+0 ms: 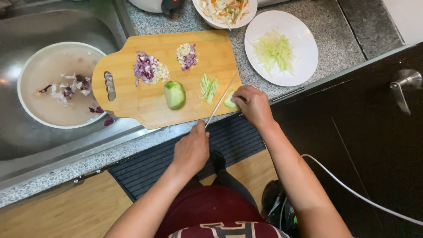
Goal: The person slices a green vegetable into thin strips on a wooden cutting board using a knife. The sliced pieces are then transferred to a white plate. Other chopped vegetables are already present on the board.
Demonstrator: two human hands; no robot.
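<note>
On the counter (211, 27) before me sits a wooden board (132, 99), its left end jutting over the sink (53, 145). My left hand (191, 150) holds the knife (221, 99) with a closed grip on the handle; the blade runs up and to the right across the board's near right corner. My right hand (252, 103) pins a small green slice (229, 101) at that corner, fingers curled on it, just beside the blade.

Work judged partly done: a small heap of green strips (208, 87) lies on the board, and a larger heap of the same sits on the white plate (304, 70) to the right. Chopped onion (144, 68) and a second mixed pile (187, 55) also lie cut. Left to do: the green half (175, 94) at mid-board is uncut, and so is the slice under my fingers.

Edges: the slice lies very near the board's near edge, which itself sits close to the counter's front lip. Open board remains between the half and the handle hole. A basin (33, 115) of water and peelings fills the sink, touching or under the board's left end. A bowl (220, 25) stands at the far side.
</note>
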